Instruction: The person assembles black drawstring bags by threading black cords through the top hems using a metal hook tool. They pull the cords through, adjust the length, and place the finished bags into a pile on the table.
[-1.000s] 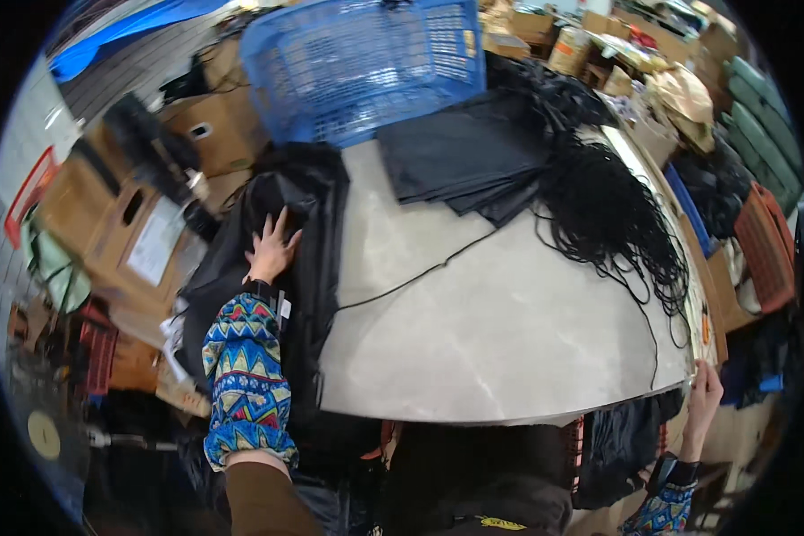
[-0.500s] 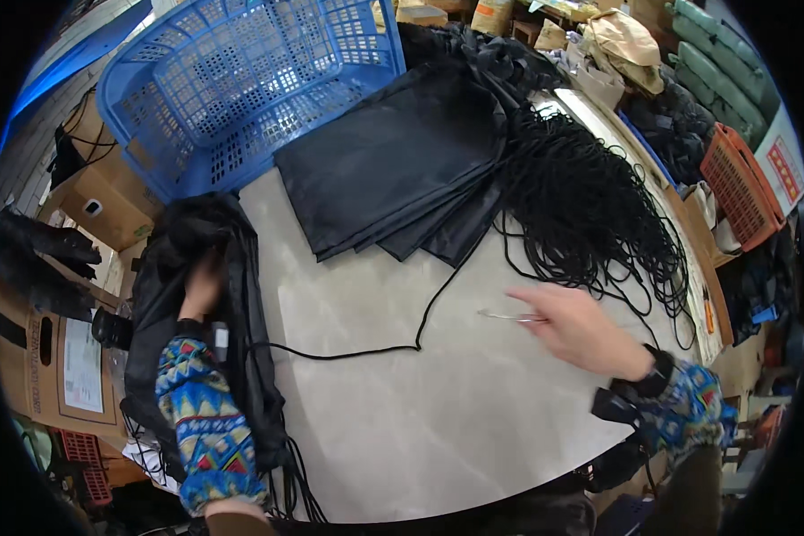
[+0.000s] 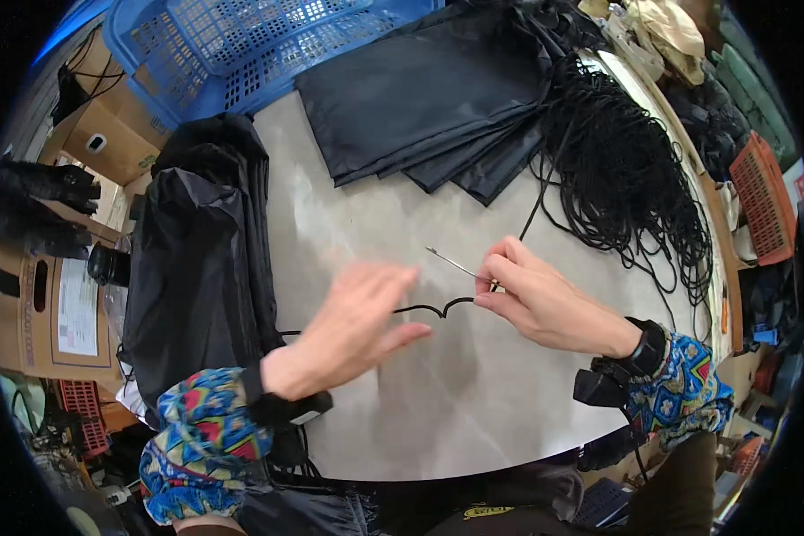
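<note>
My right hand [image 3: 545, 299] pinches a thin metal hook tool [image 3: 456, 263], its fine tip pointing up and to the left. At the same fingertips passes a black cord [image 3: 444, 314], which runs across the pale tabletop [image 3: 348, 232]. Over this cord hovers my left hand [image 3: 353, 313], slightly blurred, its fingers stretched and holding nothing visible. Folded black fabric [image 3: 196, 268] lies in a pile at the table's left side. Farther back is a stack of flat black fabric pieces [image 3: 420, 107], beside a large tangle of black cords [image 3: 625, 179].
A blue plastic basket [image 3: 165, 76] stands at the back left. Cardboard boxes [image 3: 89, 326] line the left side. Past the table's right edge sits an orange crate [image 3: 764, 201]. An orange-handled item [image 3: 724, 314] lies near that edge.
My left hand has come out of the black fabric pile and moved right over the cord. My right hand has shifted left and now has the cord at its fingertips, with the hook tool still held.
</note>
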A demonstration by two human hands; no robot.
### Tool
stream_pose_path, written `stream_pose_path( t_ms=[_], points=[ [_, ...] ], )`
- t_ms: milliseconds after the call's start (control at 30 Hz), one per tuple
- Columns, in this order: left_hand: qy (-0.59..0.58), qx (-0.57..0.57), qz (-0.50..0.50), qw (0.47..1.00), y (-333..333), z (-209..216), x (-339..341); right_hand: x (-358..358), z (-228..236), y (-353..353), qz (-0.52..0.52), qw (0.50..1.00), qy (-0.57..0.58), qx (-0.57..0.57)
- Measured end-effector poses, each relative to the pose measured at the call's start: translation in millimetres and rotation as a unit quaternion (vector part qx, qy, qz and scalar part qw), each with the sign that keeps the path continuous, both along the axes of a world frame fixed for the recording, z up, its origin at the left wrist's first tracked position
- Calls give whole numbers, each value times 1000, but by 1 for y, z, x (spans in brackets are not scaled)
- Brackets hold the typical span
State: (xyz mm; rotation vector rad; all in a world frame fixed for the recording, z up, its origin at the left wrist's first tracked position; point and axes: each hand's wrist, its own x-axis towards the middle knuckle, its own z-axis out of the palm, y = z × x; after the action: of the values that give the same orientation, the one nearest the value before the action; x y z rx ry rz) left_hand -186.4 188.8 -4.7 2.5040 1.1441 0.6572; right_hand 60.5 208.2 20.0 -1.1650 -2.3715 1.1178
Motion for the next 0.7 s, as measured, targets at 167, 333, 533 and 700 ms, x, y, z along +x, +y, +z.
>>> stream_pose_path(
  t_ms=[167,333,533,700],
  points=[
    [-153,-234,-28,960,-46,19,19,28,22,-34,-30,1000,-2,-9],
    [-77,-139,-20,987,-77,66,25,50,42,-79,-37,995,45,81],
    [64,28,281,957,-135,105,-52,132,33,-118,-209,971,26,114],
    [3,81,143,986,-185,70,42,107,40,-180,-149,946,231,-172]
  ],
)
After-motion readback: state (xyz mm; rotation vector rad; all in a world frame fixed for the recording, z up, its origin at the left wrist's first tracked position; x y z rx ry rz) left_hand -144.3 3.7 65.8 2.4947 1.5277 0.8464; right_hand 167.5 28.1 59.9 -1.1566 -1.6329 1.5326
